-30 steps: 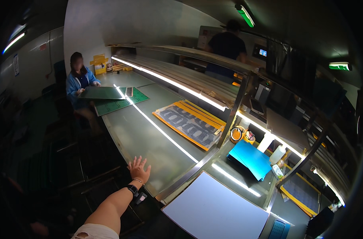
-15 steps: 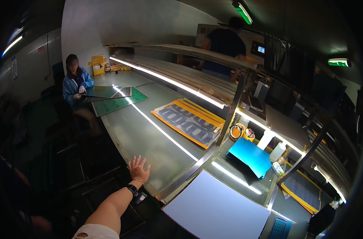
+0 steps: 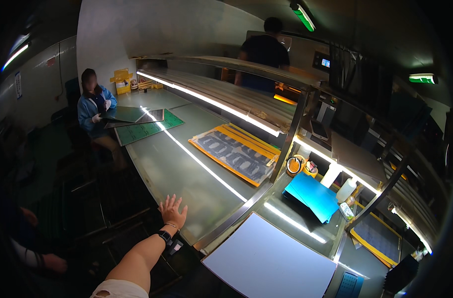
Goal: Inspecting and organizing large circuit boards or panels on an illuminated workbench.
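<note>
My left hand (image 3: 172, 212) lies palm down on the near edge of the glossy grey table (image 3: 186, 181), fingers spread, holding nothing. On that wrist are a dark watch (image 3: 164, 235) and a thin bracelet (image 3: 171, 224). To the right of the hand, apart from it, is a large white sheet (image 3: 271, 258) with a thin dark edge. Further back on the table lies a yellow-bordered panel (image 3: 231, 153) with dark ring-like patterns. My right hand does not show.
Across the table a person in a blue jacket (image 3: 89, 107) holds dark sheets over a green board (image 3: 152, 130). Blue sheets (image 3: 312, 196), tape rolls (image 3: 295, 165) and a white bottle (image 3: 346, 189) stand right, below a lit shelf. Another person's hand (image 3: 55, 263) shows lower left.
My left hand stays put. The blue-jacketed person's hands have shifted at the sheets. Behind the shelf, the dark-clothed person has moved left. Another person's hand and forearm at lower left show more clearly.
</note>
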### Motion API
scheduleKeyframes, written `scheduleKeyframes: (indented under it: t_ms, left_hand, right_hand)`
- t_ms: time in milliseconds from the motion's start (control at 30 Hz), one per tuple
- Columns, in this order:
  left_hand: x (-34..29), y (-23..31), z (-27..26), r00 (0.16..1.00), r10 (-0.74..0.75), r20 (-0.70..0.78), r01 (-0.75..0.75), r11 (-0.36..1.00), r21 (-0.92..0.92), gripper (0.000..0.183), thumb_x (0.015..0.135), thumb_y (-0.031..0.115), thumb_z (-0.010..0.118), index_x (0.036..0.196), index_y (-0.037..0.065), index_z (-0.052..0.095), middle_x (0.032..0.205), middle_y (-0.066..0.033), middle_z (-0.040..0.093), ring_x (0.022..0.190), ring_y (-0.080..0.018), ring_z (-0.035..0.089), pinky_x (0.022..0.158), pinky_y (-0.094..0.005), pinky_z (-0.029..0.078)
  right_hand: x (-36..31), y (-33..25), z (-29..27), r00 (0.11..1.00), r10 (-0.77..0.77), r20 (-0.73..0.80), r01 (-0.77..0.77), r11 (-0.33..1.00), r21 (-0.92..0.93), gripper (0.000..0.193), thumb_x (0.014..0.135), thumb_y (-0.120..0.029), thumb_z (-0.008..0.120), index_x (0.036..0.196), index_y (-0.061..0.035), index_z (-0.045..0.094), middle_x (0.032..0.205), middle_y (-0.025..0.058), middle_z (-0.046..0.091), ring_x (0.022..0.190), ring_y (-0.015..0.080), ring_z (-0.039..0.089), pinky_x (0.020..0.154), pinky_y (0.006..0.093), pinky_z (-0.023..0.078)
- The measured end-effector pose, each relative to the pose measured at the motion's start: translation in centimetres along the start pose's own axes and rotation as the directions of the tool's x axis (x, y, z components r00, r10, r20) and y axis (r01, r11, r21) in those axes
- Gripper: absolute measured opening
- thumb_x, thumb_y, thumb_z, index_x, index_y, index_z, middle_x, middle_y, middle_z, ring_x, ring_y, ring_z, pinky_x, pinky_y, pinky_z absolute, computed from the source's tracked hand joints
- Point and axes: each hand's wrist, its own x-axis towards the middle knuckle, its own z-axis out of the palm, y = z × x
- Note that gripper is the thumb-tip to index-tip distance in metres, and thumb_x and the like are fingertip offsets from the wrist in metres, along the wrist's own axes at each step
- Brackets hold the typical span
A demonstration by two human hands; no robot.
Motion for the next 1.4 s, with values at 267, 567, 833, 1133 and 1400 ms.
scheduleKeyframes:
  t_ms: [267, 567, 833, 1133, 1400]
  left_hand:
    - [0.1, -0.1, 0.0, 1.000, 0.004, 0.014, -0.004, 1.000, -0.003, 0.045, 0.080, 0.038, 0.058, 0.120, 0.016, 0.057, 0.135, -0.0087, 0.044, 0.130, -0.0284, 0.031, 0.109, -0.0507, 0.016]
    - [0.1, -0.8, 0.2, 1.000, -0.010, 0.021, 0.009, 1.000, 0.022, 0.046, 0.078, 0.037, 0.059, 0.120, 0.016, 0.057, 0.136, -0.0080, 0.044, 0.131, -0.0289, 0.031, 0.108, -0.0517, 0.017]
    - [0.3, 0.0, 0.3, 1.000, 0.008, 0.022, -0.008, 1.000, 0.008, 0.044, 0.079, 0.035, 0.059, 0.119, 0.016, 0.057, 0.136, -0.0078, 0.044, 0.131, -0.0280, 0.032, 0.108, -0.0512, 0.018]
    - [0.1, -0.2, 0.2, 1.000, 0.005, 0.013, -0.005, 1.000, 0.004, 0.044, 0.079, 0.036, 0.059, 0.119, 0.017, 0.057, 0.136, -0.0071, 0.043, 0.131, -0.0276, 0.031, 0.108, -0.0507, 0.017]
    - [0.1, -0.5, 0.4, 1.000, 0.020, 0.009, -0.020, 0.999, 0.037, 0.044, 0.080, 0.036, 0.058, 0.120, 0.017, 0.057, 0.137, -0.0063, 0.042, 0.132, -0.0270, 0.030, 0.108, -0.0503, 0.017]
  right_hand:
    - [-0.2, -0.9, -0.9, 0.998, 0.044, 0.046, -0.042, 0.998, -0.039, 0.024, 0.085, -0.013, 0.054, 0.105, -0.0025, 0.062, 0.117, 0.0162, 0.059, 0.112, 0.0334, 0.051, 0.097, 0.0420, 0.036]
    - [-12.9, -2.6, -8.8, 0.477, 0.191, 0.858, -0.336, 0.942, -0.023, 0.015, 0.084, -0.014, 0.052, 0.087, -0.0062, 0.064, 0.091, 0.0152, 0.062, 0.090, 0.0283, 0.060, 0.074, 0.0383, 0.049]
    - [-9.7, -12.6, -3.3, 0.274, -0.117, 0.955, -0.789, 0.540, 0.293, 0.015, 0.085, -0.014, 0.052, 0.089, -0.0060, 0.064, 0.092, 0.0146, 0.062, 0.090, 0.0279, 0.060, 0.074, 0.0379, 0.049]
    - [-6.5, -15.7, 0.0, 0.308, -0.212, 0.928, -0.804, 0.464, 0.372, 0.015, 0.086, -0.014, 0.052, 0.091, -0.0059, 0.063, 0.094, 0.0140, 0.062, 0.091, 0.0274, 0.060, 0.075, 0.0374, 0.048]
    - [-5.8, -16.0, 0.5, 0.289, -0.226, 0.930, -0.808, 0.464, 0.364, 0.016, 0.086, -0.014, 0.052, 0.093, -0.0057, 0.063, 0.096, 0.0134, 0.062, 0.091, 0.0271, 0.060, 0.076, 0.0370, 0.048]
